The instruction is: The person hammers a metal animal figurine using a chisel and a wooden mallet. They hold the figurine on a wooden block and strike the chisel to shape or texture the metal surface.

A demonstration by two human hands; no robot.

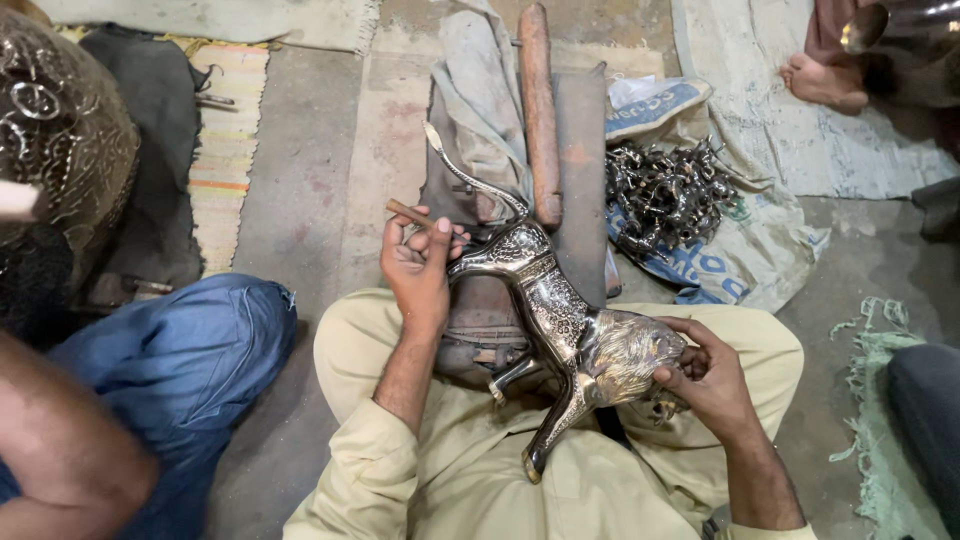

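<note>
A shiny engraved metal lion figure (560,320) lies across my lap, head to the right, long curved tail pointing up and left. My left hand (418,262) grips its hind end and also pinches a short wooden stick (408,212) between the fingers. My right hand (705,375) cups the maned head of the lion from the right side. Both legs of the figure point down toward my beige trousers (470,470).
A wooden block with a brown rod (540,110) and grey cloth lies ahead of me. A heap of small metal parts (665,195) rests on a sack to the right. Another person's blue-clad knee (190,350) and arm are at the left. A bare foot (822,82) shows top right.
</note>
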